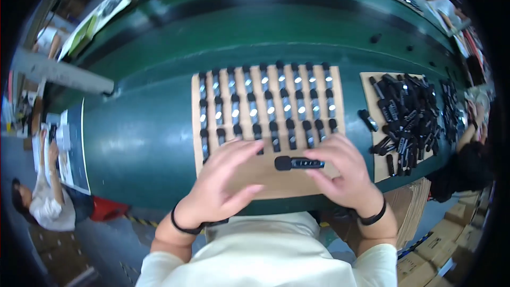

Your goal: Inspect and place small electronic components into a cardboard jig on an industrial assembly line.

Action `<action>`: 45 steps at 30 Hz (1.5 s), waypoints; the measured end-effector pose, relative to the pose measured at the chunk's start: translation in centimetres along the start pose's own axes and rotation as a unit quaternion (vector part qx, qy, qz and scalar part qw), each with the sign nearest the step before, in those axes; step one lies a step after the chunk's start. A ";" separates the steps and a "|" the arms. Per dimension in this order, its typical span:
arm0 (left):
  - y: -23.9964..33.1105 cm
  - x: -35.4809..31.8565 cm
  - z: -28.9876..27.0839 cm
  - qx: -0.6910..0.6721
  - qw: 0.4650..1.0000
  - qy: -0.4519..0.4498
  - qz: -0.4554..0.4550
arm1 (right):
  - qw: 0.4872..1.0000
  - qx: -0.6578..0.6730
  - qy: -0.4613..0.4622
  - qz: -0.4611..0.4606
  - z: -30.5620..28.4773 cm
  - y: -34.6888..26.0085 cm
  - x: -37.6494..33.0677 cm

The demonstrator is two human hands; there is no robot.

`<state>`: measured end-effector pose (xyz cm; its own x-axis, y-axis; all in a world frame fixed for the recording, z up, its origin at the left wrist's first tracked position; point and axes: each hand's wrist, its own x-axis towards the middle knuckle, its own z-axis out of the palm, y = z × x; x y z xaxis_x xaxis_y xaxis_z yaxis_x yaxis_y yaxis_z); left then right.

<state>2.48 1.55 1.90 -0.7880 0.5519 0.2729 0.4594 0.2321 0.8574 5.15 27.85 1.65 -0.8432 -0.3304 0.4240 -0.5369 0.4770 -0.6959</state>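
A small black microphone (298, 163) with a rounded dark head lies sideways in my right hand (346, 174), pinched at its right end between thumb and fingers. Its head points left, and a row of small light marks runs along its body. My left hand (219, 182) is open, thumb and fingers apart, with nothing between them. Both hands are over the near part of a tan board (276, 183). Several similar microphones (270, 105) lie on the board in three rows, heads away from me. My hands partly cover the nearest row.
To the right, a second tan board (379, 167) carries a jumbled heap of microphones (404, 111). One loose microphone (367, 120) lies at its left edge. The green table (138, 138) extends to both sides. Cardboard boxes (441, 239) stand below right. Other people sit at both sides.
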 end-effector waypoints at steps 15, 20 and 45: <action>-1.5 -3.1 1.4 0.020 0.998 0.008 0.065 | 0.995 0.097 0.028 -0.021 6.6 -1.5 -1.7; -1.6 -2.9 1.2 0.033 0.997 0.004 0.071 | 0.995 0.085 0.039 -0.025 6.9 -1.7 -1.6; -2.3 -3.3 2.8 0.038 0.997 0.044 0.047 | 0.980 0.192 0.039 0.015 7.4 -1.2 -1.5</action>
<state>5.13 1.47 -2.23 -0.7719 0.5018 0.3904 0.5598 0.2453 0.7915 7.31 21.72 -2.44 -0.8665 -0.2495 0.4323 -0.4739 0.1389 -0.8696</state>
